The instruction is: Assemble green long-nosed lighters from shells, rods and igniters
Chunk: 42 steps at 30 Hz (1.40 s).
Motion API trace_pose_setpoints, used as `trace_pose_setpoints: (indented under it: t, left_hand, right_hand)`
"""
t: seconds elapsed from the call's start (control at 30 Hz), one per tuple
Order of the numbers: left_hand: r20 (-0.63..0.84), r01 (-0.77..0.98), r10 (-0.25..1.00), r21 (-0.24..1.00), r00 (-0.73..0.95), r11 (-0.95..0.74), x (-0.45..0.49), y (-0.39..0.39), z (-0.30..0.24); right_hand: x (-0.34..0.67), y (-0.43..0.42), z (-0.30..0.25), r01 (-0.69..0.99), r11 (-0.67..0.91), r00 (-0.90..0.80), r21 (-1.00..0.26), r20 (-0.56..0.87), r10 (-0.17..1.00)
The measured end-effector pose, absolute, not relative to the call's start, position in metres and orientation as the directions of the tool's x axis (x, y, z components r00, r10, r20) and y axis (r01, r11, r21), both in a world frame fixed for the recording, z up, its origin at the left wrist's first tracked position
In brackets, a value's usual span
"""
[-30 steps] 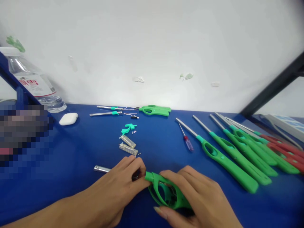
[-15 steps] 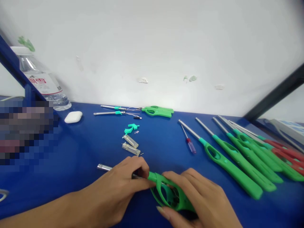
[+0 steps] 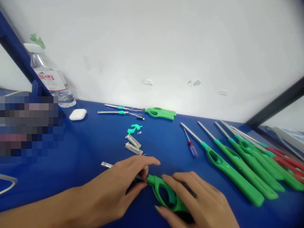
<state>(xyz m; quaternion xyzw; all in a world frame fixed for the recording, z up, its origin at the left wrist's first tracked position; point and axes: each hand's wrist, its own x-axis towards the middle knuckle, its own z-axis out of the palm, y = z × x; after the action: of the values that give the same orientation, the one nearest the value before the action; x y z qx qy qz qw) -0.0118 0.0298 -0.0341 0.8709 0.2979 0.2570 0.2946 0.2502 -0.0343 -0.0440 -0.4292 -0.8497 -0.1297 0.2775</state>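
Observation:
In front of me lies a green long-nosed lighter [image 3: 155, 183], its metal tube pointing left. My left hand [image 3: 118, 185] is closed around the tube close to the green body, with the index finger lifted and stretched out. The green handle is gripped by my right hand [image 3: 204, 198], fingers on top and thumb below the trigger loop. A dark green part shows inside the loop. My palm hides the handle's rear end. Just beyond my left hand lie two clear fuel tanks [image 3: 133, 148] and a teal trigger piece [image 3: 134, 128].
Two metal tubes with wires [image 3: 112, 112] and green handle shells [image 3: 161, 113] lie near the wall. A screwdriver [image 3: 193, 149] and several green lighters [image 3: 234, 172] rest to the right, with red ones [image 3: 285, 158] beyond. At left are a white case [image 3: 78, 114] and a water bottle [image 3: 53, 80].
My left index finger has lifted off the lighter and stretched out to the right. The loop of the lighter has turned slightly. The whole view has shifted a little.

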Motion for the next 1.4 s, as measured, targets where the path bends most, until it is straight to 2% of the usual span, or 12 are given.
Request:
trace_pose_setpoints:
  t: [0.5, 1.0, 1.4]
  left_hand:
    - [0.325, 0.281, 0.557, 0.609, 0.764, -0.742, -0.011, 0.033, -0.018]
    - [0.348, 0.279, 0.532, 0.566, 0.772, -0.775, -0.009, 0.036, -0.022]
    - [0.394, 0.261, 0.507, 0.53, 0.767, -0.807, -0.012, 0.036, -0.025]
  right_hand:
    - [0.252, -0.033, -0.045, 0.796, 0.604, -0.535, 0.039, 0.512, 0.673]
    - [0.253, -0.033, -0.044, 0.785, 0.616, -0.562, 0.063, 0.489, 0.667]
    - [0.253, -0.032, -0.045, 0.802, 0.597, -0.533, 0.024, 0.478, 0.698]
